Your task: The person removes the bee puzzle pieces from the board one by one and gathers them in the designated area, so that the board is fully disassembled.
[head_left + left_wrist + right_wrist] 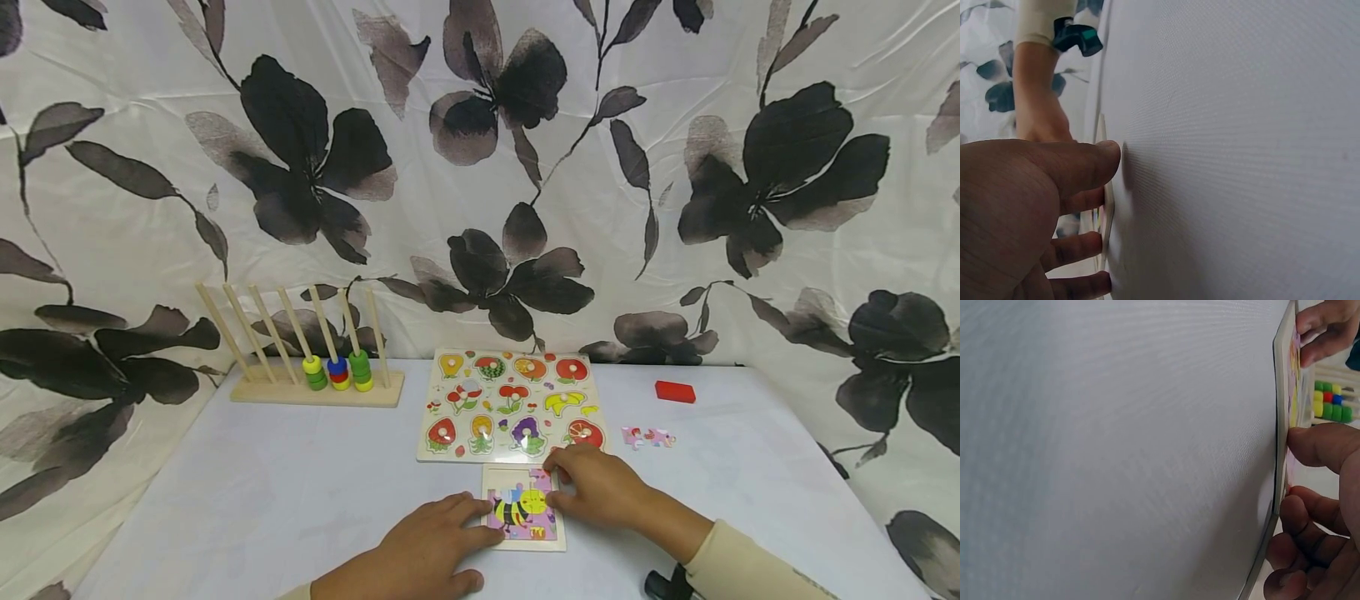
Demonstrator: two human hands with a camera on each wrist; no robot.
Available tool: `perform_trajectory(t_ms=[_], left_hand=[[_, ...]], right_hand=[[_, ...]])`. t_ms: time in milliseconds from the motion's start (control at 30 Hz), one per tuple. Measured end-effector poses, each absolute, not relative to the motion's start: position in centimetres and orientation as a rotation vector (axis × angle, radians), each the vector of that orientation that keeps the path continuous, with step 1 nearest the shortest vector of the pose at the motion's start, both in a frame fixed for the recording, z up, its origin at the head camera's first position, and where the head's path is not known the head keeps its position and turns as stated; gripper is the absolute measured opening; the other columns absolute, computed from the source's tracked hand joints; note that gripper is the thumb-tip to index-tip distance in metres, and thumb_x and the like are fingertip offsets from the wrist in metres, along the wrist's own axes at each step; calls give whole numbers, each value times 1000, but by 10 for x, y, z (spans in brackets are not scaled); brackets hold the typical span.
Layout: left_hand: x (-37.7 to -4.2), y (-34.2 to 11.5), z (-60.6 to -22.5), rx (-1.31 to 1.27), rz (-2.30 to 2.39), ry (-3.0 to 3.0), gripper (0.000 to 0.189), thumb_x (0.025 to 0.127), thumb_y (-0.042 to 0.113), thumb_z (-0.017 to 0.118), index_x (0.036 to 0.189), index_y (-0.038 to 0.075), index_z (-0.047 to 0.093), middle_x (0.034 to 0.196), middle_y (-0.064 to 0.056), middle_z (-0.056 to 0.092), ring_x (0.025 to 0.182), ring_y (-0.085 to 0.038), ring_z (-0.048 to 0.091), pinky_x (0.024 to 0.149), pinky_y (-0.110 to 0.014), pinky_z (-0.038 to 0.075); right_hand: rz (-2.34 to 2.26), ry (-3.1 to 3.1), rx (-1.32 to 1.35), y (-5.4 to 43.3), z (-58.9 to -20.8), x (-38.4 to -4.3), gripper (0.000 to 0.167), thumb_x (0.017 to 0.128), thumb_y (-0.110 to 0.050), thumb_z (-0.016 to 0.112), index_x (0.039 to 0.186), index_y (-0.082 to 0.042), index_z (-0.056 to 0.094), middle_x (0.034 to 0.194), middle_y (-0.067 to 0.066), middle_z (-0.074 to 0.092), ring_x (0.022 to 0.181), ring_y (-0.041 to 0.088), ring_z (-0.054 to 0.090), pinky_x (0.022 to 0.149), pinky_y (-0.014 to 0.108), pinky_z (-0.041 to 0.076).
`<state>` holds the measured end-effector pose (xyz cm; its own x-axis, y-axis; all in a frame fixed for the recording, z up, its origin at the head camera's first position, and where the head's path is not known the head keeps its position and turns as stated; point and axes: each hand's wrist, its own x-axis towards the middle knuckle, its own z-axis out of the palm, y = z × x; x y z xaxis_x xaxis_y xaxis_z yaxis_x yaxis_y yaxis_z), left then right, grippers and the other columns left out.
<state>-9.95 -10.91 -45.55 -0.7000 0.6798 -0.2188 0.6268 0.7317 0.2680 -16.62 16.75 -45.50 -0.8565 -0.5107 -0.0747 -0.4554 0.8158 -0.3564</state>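
Note:
A small wooden jigsaw puzzle (517, 544) with a yellow-and-black bee picture lies flat on the table, bare wood showing in its upper left part. My left hand (431, 546) rests its extended fingertips on the puzzle's left side, thumb held apart near the tabletop. At the upper right corner, my right hand (596, 487) touches the puzzle with thumb (1313, 444) and index finger, its other fingers bent beside the edge. Pink puzzle pieces show at these fingertips; I cannot tell whether one is pinched. Two loose pink puzzle pieces (648, 437) lie to the right.
A fruit puzzle board (456, 457) stands directly behind the bee puzzle. At the back left is a wooden peg stand (315, 397) with coloured rings on some pegs. A red block (675, 392) lies at the back right, before a flowered cloth (645, 208).

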Motion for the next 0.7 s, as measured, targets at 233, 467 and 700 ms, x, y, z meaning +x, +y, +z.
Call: perform_trajectory(t_ms=[233, 467, 700], left_hand=[[-100, -110, -455, 1031, 242, 2634, 53, 91, 52, 72, 142, 40, 60, 151, 7, 49, 140, -23, 45, 109, -48, 44], [-100, -110, -454, 1020, 239, 2629, 53, 91, 52, 72, 142, 39, 60, 151, 7, 49, 140, -23, 45, 110, -48, 44], [-100, -108, -453, 979, 237, 2615, 55, 91, 53, 72, 142, 40, 59, 152, 8, 48, 141, -23, 44, 110, -49, 43]], right_hand=[[-506, 2859, -766, 165, -455, -167, 39, 82, -37, 84, 112, -18, 67, 90, -13, 55, 83, 7, 51, 73, 32, 52], [-542, 2847, -758, 163, -451, -166, 42, 81, -33, 87, 114, -17, 68, 92, -13, 57, 85, 7, 53, 77, 33, 54], [-597, 2863, -731, 160, -449, -165, 33, 82, -21, 86, 110, -18, 68, 87, -14, 59, 80, 4, 55, 72, 29, 54]])
